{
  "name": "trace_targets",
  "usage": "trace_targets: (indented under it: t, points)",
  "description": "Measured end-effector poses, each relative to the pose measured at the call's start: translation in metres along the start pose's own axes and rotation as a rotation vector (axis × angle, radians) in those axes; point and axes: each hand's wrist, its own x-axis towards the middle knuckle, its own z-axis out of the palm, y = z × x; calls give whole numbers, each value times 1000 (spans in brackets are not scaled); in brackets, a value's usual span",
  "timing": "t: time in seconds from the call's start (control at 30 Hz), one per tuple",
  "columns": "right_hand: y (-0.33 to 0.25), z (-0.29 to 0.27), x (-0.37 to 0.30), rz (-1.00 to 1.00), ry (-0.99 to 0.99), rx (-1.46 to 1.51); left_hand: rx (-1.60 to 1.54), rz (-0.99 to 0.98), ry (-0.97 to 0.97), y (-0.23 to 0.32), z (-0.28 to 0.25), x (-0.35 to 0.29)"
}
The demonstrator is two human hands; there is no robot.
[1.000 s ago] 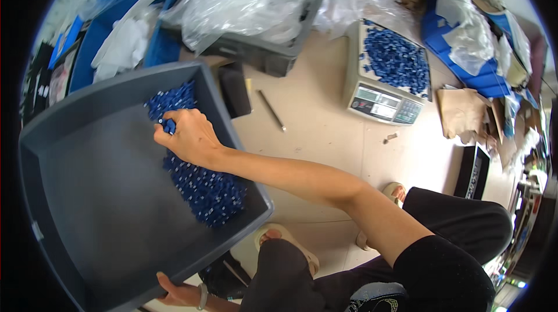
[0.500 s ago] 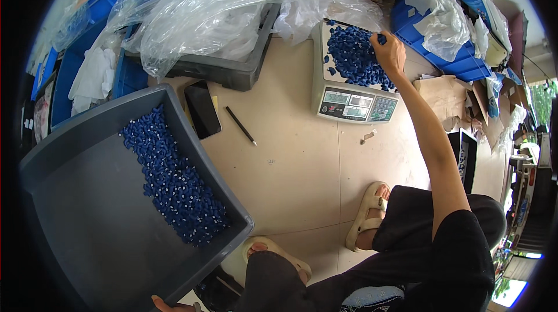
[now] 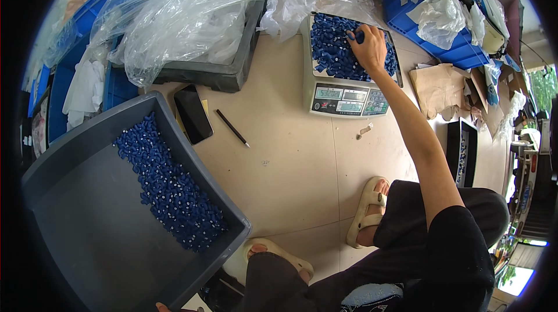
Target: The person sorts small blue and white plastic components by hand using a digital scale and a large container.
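Observation:
My right hand [image 3: 368, 49] reaches far forward and rests on a heap of small blue plastic parts [image 3: 334, 50] on the pan of a digital scale [image 3: 343, 100]. Its fingers curl around a few of the blue parts. A large grey bin [image 3: 87, 236] sits tilted at my lower left, with a band of the same blue parts [image 3: 168, 187] along its right wall. Only a sliver of my left hand [image 3: 164, 307] shows at the bottom edge, under the bin's near corner; its grip is hidden.
A black phone [image 3: 193, 113] and a pen [image 3: 232, 128] lie on the beige floor between bin and scale. A dark tray under clear plastic bags [image 3: 186, 15] stands behind. Blue crates [image 3: 447, 45], cardboard and paper lie at the right. My sandalled feet [image 3: 367, 207] are near.
My right hand left the grey bin, swung right to the scale and has now come down onto the blue heap on its pan.

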Motion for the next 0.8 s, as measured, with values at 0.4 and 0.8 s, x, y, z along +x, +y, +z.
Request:
trace_targets:
  t: [0.4, 0.8]
  points:
    - [-24, -41, 7, 153, 62, 763, -128, -23, 34, -10, 1, 5]
    - [-438, -60, -229, -565, -725, 899, -120, -119, 29, -34, -18, 11]
